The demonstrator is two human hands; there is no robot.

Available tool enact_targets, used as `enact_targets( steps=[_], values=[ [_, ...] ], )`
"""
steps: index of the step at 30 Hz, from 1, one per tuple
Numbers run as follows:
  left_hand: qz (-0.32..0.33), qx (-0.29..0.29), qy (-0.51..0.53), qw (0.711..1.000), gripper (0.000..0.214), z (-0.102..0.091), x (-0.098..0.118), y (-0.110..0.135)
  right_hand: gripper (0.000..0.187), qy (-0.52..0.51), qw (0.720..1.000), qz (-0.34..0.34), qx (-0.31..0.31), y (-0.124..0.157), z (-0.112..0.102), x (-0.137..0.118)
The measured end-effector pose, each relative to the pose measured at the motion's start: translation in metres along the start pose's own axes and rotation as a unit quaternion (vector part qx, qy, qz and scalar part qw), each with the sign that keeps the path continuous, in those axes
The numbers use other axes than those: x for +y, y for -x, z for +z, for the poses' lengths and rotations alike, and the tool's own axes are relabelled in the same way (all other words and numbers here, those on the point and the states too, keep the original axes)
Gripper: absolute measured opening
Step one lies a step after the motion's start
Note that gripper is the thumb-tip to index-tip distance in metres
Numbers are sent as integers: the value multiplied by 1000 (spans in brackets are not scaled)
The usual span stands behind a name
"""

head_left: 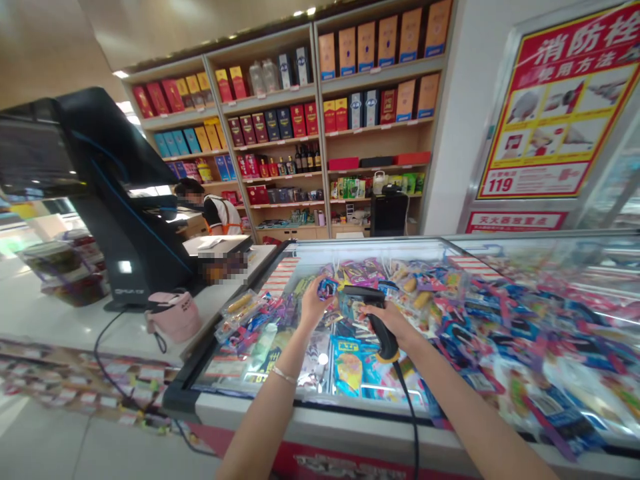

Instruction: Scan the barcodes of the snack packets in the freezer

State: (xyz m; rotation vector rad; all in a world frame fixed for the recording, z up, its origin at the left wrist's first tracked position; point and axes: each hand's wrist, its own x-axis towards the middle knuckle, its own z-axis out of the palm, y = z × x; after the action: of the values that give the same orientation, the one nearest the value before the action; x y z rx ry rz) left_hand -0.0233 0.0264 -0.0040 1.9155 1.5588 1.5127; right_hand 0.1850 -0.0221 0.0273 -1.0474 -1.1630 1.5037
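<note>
My right hand point(393, 319) is wrapped round the grip of a black barcode scanner point(383, 333), its head pointing left and its cable running down over the freezer's front edge. Just left of the scanner head, my left hand point(315, 301) grips a small blue snack packet point(327, 288) with dark and red print, partly covered by the fingers. Both hands are above the glass top of a chest freezer point(310, 417). Under and around them are many bright packets, among them a blue bag with a yellow picture point(349, 367).
Several packets pile up on the freezer's right side point(500, 333). To the left, a counter point(135, 333) carries a black checkout terminal point(125, 220), a pink bag point(175, 317) and stacked tubs point(67, 267). Behind it a person point(215, 210) bends by shelves point(280, 177) of boxes.
</note>
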Motion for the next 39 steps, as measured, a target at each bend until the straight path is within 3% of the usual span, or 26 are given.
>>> enact_targets(
  steps=[2,4,5,7,10,12,16,21,25,31,39],
  values=[
    [-22,7,73,997,61,2,2,0,8,0,1000,2,1,1,-3,1],
    [-90,12,214,973,61,4,4,0,8,3,1000,5,-1,1,-5,3],
    [-140,8,301,943,58,3,5,-1,9,3,1000,5,-4,0,-5,3],
    [-232,-13,466,854,44,0,7,-1,11,4,1000,7,-11,0,-5,5],
    [-288,-60,617,729,21,-10,11,-1,14,17,999,2,-32,0,-3,5],
    [-291,-93,663,684,16,-17,13,0,14,39,998,-6,-51,1,-1,6],
    [-285,-155,695,641,29,-23,15,3,16,122,988,-52,-85,3,1,6],
    [-329,-209,676,625,43,-24,15,3,20,206,965,-124,-108,8,3,5],
    [-357,-224,652,630,39,-20,13,2,19,228,957,-144,-102,11,4,3],
    [-373,-229,619,652,28,-15,10,1,23,273,946,-155,-79,13,7,1],
    [-341,-220,570,714,36,-13,14,1,18,300,943,-136,-51,18,9,-5]
  ],
)
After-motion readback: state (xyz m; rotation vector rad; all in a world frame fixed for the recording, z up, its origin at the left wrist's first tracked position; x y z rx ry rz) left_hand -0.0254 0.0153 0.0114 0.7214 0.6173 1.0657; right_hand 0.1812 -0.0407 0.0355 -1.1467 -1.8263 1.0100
